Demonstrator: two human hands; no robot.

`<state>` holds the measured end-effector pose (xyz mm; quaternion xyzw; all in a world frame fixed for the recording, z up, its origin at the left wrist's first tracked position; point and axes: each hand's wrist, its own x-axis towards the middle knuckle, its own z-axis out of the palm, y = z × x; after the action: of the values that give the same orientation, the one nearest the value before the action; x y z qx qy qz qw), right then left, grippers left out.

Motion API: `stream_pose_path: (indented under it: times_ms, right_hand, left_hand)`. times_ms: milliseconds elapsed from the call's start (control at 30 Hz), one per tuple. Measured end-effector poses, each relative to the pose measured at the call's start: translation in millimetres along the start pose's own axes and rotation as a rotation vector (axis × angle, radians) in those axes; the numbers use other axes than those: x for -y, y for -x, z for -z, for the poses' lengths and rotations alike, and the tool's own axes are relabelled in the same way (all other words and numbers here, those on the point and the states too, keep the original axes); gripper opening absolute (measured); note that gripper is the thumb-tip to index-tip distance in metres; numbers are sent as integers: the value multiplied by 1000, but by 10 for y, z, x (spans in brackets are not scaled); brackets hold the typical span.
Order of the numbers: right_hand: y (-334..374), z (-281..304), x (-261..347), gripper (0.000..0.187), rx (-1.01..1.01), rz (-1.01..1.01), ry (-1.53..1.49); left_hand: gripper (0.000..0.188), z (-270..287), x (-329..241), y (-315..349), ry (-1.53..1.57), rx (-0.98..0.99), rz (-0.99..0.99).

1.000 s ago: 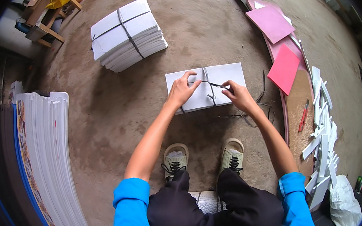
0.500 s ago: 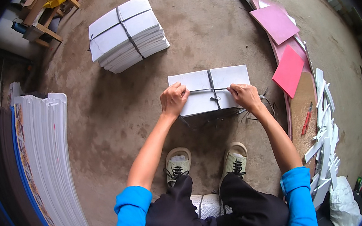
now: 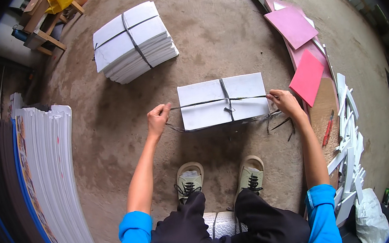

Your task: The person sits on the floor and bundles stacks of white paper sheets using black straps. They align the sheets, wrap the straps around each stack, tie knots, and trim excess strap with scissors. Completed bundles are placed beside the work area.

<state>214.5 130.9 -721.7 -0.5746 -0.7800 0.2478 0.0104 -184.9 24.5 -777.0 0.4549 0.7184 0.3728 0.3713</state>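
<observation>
A stack of white sheets [image 3: 203, 116] lies on the floor in front of my feet. Across its top runs a dark tying strap [image 3: 244, 98], stretched sideways, and a second band with a small knot crosses it front to back. Off the stack's left edge, my left hand [image 3: 159, 120] pinches one end of the strap. My right hand [image 3: 285, 101] grips the strap just past the right edge. Loose dark strands hang below the right hand and along the stack's near side.
Farther back at left stands another tied white bundle [image 3: 134, 42]. Tall white boards [image 3: 53, 179] lean at far left. To the right lie pink sheets [image 3: 293, 28], a red sheet [image 3: 308, 77], a red utility knife [image 3: 328, 128] on a brown board, and white offcuts [image 3: 349, 152].
Both hands have moved outward, the left one farther, from the top of the stack to beyond its edges. The strap now spans the whole width of the top.
</observation>
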Motion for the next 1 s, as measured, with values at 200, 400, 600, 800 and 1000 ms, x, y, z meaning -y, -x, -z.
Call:
stream_pose_path:
  times_ms: [200,400,600,800,1000]
  right_hand:
    - [66,126,-93,28,83,35,-116]
    - [-20,-66,-178,32,-14,-36,-75]
    - [-173,-260,-350,35,-28,43,-252]
    - [-247,-773,-900,36,215,-91,-963]
    - [-188,-1297,-705,32,35,-160,-1182]
  left_hand:
    - [33,173,34,205,836,256,257]
    - [37,-52,203,170,107,-61,64]
    - [39,-140,231,38,21,-179,-45]
    - [33,-527,661,7,374,-20,65]
    - [30,-899,1027,92,671,-33,223]
